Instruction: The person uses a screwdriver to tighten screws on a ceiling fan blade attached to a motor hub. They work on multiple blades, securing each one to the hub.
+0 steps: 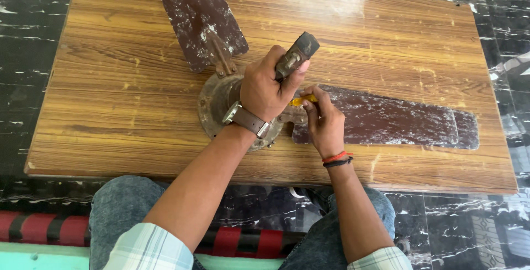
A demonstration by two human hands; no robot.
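Two hands over a fan hub [215, 104] mid-table [110, 82], left hand [265, 85] clenched around a hammer [295, 55] above it, right hand [326, 121] pinching a yellow-handled tool [302, 100] at its right edge beside a blade [386, 121]

A low rectangular wooden board table [127, 82] with a streaked brown grain stands on a black marble floor [27, 22]. On it lies a rusty round ceiling-fan motor [212, 107] — two dusty dark-brown metal fan blades [386, 120] attached, flat on the wood.
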